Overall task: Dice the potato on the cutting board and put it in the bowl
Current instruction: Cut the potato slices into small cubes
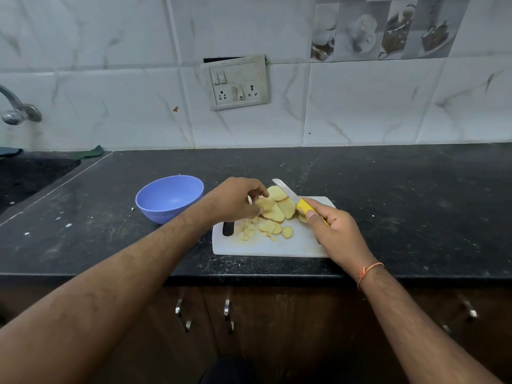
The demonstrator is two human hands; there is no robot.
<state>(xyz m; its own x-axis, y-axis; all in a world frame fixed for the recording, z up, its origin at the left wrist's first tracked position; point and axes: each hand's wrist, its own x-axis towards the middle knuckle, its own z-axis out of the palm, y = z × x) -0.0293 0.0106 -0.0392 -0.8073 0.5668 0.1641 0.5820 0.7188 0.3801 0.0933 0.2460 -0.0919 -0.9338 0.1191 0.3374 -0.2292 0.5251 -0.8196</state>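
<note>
Hand round smooth yellow knife handle

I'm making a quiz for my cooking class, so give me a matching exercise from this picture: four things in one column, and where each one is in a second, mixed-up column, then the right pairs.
Things
1. bowl
2. knife
3. diced bits
4. tap

Places
A. in the right hand
B. on the board, near its handle hole
C. on the wall at far left
D. on the counter, left of the board

Pairs: 1-D, 2-A, 3-B, 4-C
</note>
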